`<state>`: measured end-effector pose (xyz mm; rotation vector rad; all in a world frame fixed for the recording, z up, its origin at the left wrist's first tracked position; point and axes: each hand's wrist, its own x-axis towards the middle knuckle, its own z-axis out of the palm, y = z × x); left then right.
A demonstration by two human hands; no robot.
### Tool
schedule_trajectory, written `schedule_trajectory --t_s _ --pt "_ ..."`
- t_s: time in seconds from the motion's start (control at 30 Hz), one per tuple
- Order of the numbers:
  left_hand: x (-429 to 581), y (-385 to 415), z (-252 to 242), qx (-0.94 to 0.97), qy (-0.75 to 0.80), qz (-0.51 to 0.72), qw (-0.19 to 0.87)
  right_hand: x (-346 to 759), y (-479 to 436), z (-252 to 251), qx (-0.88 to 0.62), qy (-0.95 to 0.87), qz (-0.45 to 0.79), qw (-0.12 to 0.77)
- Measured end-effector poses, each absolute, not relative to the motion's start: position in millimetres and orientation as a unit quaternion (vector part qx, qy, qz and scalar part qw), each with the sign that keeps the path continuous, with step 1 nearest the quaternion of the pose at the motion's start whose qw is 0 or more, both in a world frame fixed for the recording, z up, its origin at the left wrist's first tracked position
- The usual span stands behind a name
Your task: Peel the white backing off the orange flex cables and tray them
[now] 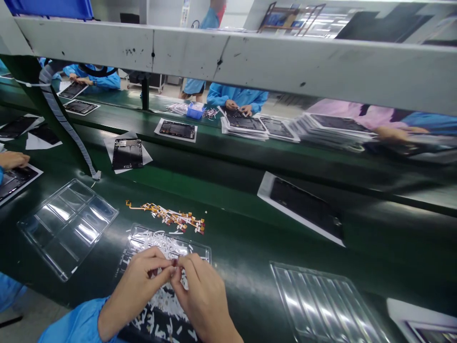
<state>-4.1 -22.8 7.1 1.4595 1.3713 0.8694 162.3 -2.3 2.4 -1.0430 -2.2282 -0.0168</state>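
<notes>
Over a clear plastic tray [204,249] heaped with white strips [162,243] on the green bench, the head view shows the left hand [137,286] and right hand [203,295] meeting, their fingertips [167,266] pinched narrowly on a small dark red piece [174,262], too small for its long axis to be told. Both hands lie about equally near it, while a loose pile of orange flex cables [167,216] sits just beyond the fingers, with a clear blister tray [67,224] off to the left.
</notes>
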Motion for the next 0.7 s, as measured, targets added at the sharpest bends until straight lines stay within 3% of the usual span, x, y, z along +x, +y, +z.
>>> schedule_trajectory --t_s 0.1,0.27,0.33,0.5,0.7 --pt "-11 -25 9 0.619 0.558 0.335 0.440 171 -1 1 -0.411 -0.849 0.036 0.332" --pt "-34 -29 14 0.653 0.586 0.321 0.357 203 0 4 -0.412 -0.886 0.021 0.211" --pt "-42 -32 17 0.676 0.584 0.315 0.322 199 6 15 -0.393 -0.896 0.029 0.204" --pt "-69 -44 26 0.698 0.580 0.319 0.272 127 38 63 -0.248 -0.890 0.339 0.176" --pt "-144 -67 24 0.575 0.656 0.394 0.289 19 73 82 -0.131 -0.840 0.521 0.072"
